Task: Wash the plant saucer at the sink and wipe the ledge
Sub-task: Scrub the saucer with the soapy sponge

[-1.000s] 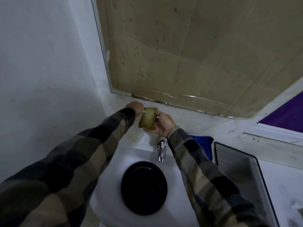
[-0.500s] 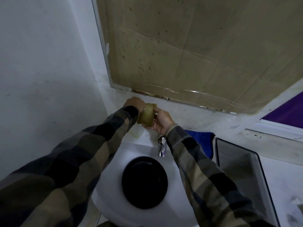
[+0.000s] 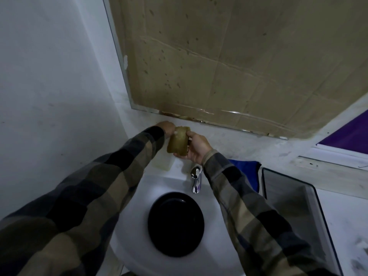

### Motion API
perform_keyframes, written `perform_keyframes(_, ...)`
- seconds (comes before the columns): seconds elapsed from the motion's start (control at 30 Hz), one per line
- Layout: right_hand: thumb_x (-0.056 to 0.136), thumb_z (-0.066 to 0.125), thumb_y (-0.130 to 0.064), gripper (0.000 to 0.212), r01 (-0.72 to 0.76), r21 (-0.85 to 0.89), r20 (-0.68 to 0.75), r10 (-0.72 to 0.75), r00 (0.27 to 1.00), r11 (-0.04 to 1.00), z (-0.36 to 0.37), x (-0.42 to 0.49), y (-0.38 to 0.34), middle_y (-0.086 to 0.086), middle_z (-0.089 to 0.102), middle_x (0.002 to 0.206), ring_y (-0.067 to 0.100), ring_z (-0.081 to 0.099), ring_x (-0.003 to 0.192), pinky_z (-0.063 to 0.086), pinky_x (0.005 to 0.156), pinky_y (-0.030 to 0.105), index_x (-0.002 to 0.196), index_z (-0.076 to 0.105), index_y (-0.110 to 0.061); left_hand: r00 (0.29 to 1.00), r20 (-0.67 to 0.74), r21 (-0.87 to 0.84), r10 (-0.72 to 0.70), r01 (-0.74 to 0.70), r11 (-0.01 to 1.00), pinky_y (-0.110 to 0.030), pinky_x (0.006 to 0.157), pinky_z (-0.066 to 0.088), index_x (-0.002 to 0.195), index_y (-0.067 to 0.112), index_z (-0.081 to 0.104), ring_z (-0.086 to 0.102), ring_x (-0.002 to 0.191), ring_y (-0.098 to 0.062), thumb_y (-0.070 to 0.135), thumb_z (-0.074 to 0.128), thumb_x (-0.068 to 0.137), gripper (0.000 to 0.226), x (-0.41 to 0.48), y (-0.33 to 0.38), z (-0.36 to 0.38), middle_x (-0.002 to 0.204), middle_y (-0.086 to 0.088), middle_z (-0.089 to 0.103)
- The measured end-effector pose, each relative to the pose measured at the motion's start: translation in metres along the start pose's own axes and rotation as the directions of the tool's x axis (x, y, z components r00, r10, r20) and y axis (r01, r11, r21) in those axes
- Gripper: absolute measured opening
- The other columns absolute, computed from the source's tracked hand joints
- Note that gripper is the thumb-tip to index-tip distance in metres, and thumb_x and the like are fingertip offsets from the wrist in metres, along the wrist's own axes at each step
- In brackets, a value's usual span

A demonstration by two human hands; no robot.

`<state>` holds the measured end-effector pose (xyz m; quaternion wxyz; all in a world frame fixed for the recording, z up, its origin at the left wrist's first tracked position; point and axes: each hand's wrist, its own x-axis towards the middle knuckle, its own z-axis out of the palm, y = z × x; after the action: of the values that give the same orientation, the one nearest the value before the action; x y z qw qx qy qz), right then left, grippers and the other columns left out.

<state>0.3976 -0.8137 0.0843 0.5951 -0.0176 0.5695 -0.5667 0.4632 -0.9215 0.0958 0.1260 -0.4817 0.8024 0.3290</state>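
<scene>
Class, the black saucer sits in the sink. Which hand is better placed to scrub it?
Right: the right hand holds the sponge around its middle; the left hand only touches its upper corner.

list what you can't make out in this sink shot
Head view:
1. Left hand: fingers hidden behind the yellowish block that the right hand grips; its hold unclear.
2. That block: sponge or soap, too blurred to tell.
3. Black saucer in the sink: too dark to show dirt or water.
4. Blue cloth: partly behind the right sleeve.
5. Pale thing on the sink's rim: partly under the left sleeve.
</scene>
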Motion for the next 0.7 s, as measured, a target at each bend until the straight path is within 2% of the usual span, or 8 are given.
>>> perform_keyframes(0.03,0.101,0.036,-0.027,0.038,0.001,0.001,-0.001,-0.001,1.0,1.0,-0.001,0.002,0.001,0.019,0.048,0.131,0.034,0.058,0.091,0.053,0.067,0.05,0.135,0.037,-0.009,0.999,-0.028,-0.028,-0.021,0.02,0.999,-0.032,0.09,0.038,0.114,-0.006,0.057,0.05,0.116,-0.034,0.015,0.029,0.102,0.037,-0.002,0.001,0.002,0.126,-0.023,0.053)
perform_keyframes(0.1,0.101,0.036,-0.026,0.038,-0.007,0.003,-0.01,0.007,1.0,1.0,0.0,0.002,0.002,0.019,0.049,0.129,0.033,0.057,0.089,0.052,0.066,0.05,0.135,0.037,-0.008,0.994,-0.089,0.003,-0.07,0.071,0.998,-0.036,0.098,0.039,0.121,-0.002,0.055,0.051,0.119,-0.034,0.021,0.031,0.102,0.039,-0.004,0.0,0.006,0.13,-0.02,0.054)
perform_keyframes(0.27,0.102,0.035,-0.027,0.039,-0.009,-0.004,-0.02,0.009,1.0,1.0,0.002,-0.002,0.002,0.017,0.053,0.114,0.031,0.057,0.084,0.051,0.067,0.049,0.134,0.037,-0.007,0.986,-0.142,0.043,-0.085,0.092,0.995,-0.035,0.095,0.041,0.122,-0.001,0.056,0.053,0.118,-0.033,0.027,0.039,0.099,0.04,-0.004,-0.003,0.011,0.129,-0.018,0.056)
perform_keyframes(0.4,0.102,0.036,-0.027,0.038,-0.014,-0.01,-0.028,0.014,1.0,1.0,0.0,-0.004,0.002,0.016,0.052,0.114,0.032,0.056,0.085,0.05,0.07,0.051,0.135,0.036,-0.008,0.995,-0.095,0.054,-0.043,0.049,0.997,-0.035,0.099,0.037,0.121,-0.002,0.054,0.05,0.12,-0.033,0.021,0.028,0.102,0.039,-0.01,0.001,0.002,0.129,-0.019,0.053)
perform_keyframes(0.5,0.102,0.035,-0.027,0.037,-0.003,-0.014,-0.032,0.002,0.999,1.0,0.002,-0.006,0.001,0.015,0.053,0.109,0.031,0.056,0.086,0.051,0.069,0.05,0.134,0.035,-0.009,0.997,-0.073,-0.004,0.036,-0.037,0.999,-0.031,0.091,0.036,0.103,0.004,0.051,0.049,0.117,-0.032,0.012,0.025,0.102,0.027,-0.006,0.007,-0.007,0.132,-0.023,0.05)
perform_keyframes(0.57,0.101,0.035,-0.027,0.039,-0.011,-0.019,-0.032,0.011,0.999,1.0,0.003,-0.005,0.001,0.017,0.051,0.12,0.032,0.056,0.088,0.052,0.066,0.049,0.137,0.034,-0.01,0.997,-0.069,-0.025,0.041,-0.043,0.999,-0.031,0.086,0.035,0.092,0.005,0.05,0.05,0.104,-0.028,0.009,0.029,0.101,0.023,-0.009,0.01,-0.01,0.133,-0.025,0.05)
perform_keyframes(0.63,0.101,0.035,-0.028,0.039,-0.01,-0.007,-0.036,0.01,0.999,1.0,0.005,-0.005,0.004,0.018,0.049,0.123,0.032,0.056,0.089,0.052,0.066,0.049,0.137,0.035,-0.01,0.996,-0.083,0.029,0.015,-0.013,1.0,-0.035,0.094,0.038,0.098,0.0,0.057,0.052,0.108,-0.03,0.01,0.031,0.101,0.029,-0.01,0.011,-0.007,0.13,-0.023,0.052)
perform_keyframes(0.7,0.102,0.033,-0.027,0.038,-0.002,-0.01,-0.029,0.001,1.0,1.0,0.006,-0.005,0.006,0.018,0.049,0.12,0.033,0.056,0.091,0.051,0.068,0.049,0.135,0.037,-0.008,0.995,-0.096,0.07,-0.017,0.023,0.997,-0.036,0.094,0.039,0.106,0.0,0.058,0.052,0.115,-0.033,0.015,0.032,0.101,0.03,-0.007,0.006,-0.001,0.127,-0.02,0.055)
